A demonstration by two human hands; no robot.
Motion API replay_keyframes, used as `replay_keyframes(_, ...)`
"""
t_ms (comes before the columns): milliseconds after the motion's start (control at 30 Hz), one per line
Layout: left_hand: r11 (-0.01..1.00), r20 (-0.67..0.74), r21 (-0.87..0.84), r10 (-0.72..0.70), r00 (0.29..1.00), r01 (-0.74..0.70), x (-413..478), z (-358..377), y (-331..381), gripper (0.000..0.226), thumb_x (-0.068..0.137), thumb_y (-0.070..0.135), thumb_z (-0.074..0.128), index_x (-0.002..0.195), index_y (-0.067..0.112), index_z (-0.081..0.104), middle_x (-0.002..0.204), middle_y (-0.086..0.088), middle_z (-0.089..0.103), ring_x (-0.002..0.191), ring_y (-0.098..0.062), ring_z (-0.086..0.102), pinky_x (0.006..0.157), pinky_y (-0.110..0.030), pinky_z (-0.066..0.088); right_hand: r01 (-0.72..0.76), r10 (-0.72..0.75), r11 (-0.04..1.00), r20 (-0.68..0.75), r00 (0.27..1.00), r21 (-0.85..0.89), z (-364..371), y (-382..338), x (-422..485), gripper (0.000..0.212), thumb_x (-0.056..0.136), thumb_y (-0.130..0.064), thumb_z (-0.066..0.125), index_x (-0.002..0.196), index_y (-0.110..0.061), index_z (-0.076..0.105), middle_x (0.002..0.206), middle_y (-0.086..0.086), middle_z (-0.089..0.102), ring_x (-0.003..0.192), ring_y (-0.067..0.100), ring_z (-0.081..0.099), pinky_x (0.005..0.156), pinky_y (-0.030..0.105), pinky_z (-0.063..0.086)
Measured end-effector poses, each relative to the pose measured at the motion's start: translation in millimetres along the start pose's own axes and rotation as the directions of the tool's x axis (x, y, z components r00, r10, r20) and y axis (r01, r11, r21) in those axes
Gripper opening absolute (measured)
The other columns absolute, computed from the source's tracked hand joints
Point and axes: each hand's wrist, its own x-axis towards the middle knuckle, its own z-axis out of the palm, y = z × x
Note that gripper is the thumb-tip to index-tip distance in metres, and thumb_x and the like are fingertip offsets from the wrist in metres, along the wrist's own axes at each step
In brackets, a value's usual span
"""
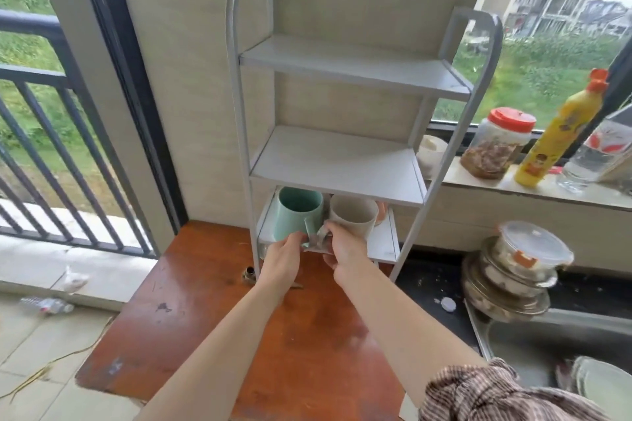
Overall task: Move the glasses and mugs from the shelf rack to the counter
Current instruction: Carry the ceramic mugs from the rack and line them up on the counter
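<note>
Nearest, at 5 o'clock, lay a striped sleeve point(506, 393). At 12 o'clock the left hand point(284, 258) gripped the handle of the green mug point(297, 212) and the right hand point(345, 249) that of the beige mug point(352, 215), both mugs on the lowest shelf of the rack point(335, 161). At 2 o'clock a red-lidded jar point(496, 147) held brown food.

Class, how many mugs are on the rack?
2, both on the bottom shelf: green mug at left, beige mug at right. Something orange behind the beige one may be a third.

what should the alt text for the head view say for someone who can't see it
Two bare hands reach into the bottom shelf of a white rack: the left hand grips a green mug by its handle, the right hand a beige mug. The rack stands on a reddish wooden counter.
</note>
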Motion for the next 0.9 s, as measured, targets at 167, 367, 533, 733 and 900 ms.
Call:
replay_keyframes(167,0.991,0.084,-0.028,-0.129,0.988,0.132,2.8,1.0,1.9,0.030,0.092,0.050,0.038,0.109,0.029,0.051,0.116,-0.004,0.054,0.094,-0.019,0.055,0.095,-0.048,0.050,-0.001,0.000,0.999,-0.016,1.000,-0.043,-12.6,2.9,-2.1,0.025,0.086,-0.028,0.060,0.102,-0.010,0.061,0.083,0.005,0.055,0.077,0.018,0.051,0.065,0.027,0.046)
replay_keyframes(367,0.996,0.190,0.007,-0.093,0.977,0.094,5.1,8.4,9.8,0.043,0.094,0.054,0.036,0.130,0.030,0.042,0.110,-0.002,0.056,0.090,-0.014,0.057,0.066,-0.031,0.054,0.056,-0.050,0.950,0.027,0.998,-0.306,-37.4,0.9,-7.0,0.033,0.092,-0.041,0.049,0.083,-0.012,0.061,0.069,0.004,0.054,0.066,0.018,0.050,0.059,0.027,0.045)
replay_keyframes(533,1.000,0.015,-0.027,0.002,1.000,-0.001,7.9,18.4,8.7,0.041,0.098,0.048,0.031,0.108,0.018,0.057,0.081,-0.003,0.058,0.072,-0.015,0.055,0.065,-0.026,0.048,0.073,-0.055,0.952,0.069,0.996,-0.299,-49.0,-3.1,-12.6,0.027,0.096,-0.035,0.046,0.087,-0.014,0.060,0.086,0.007,0.068,0.067,0.016,0.063,0.052,0.022,0.049)
replay_keyframes(733,0.995,-0.077,-0.025,0.094,0.993,-0.096,-2.4,10.1,0.4,0.032,0.097,0.046,0.037,0.087,0.024,0.058,0.077,-0.002,0.059,0.072,-0.015,0.055,0.075,-0.033,0.051,0.073,-0.061,0.950,0.049,0.997,-0.302,-70.9,-6.7,-21.4,0.026,0.095,-0.030,0.049,0.084,-0.011,0.062,0.075,0.006,0.064,0.061,0.014,0.052,0.051,0.021,0.043)
replay_keyframes(900,0.987,-0.077,0.004,0.158,0.984,-0.158,-36.4,8.5,-12.0,0.034,0.097,0.044,0.040,0.086,0.018,0.060,0.077,-0.002,0.061,0.072,-0.015,0.057,0.068,-0.028,0.050,0.142,-0.095,0.935,0.155,0.983,-0.324,-103.5,-6.8,-47.3,0.030,0.096,-0.026,0.048,0.082,-0.003,0.060,0.070,0.007,0.058,0.051,0.012,0.047,0.046,0.021,0.038)
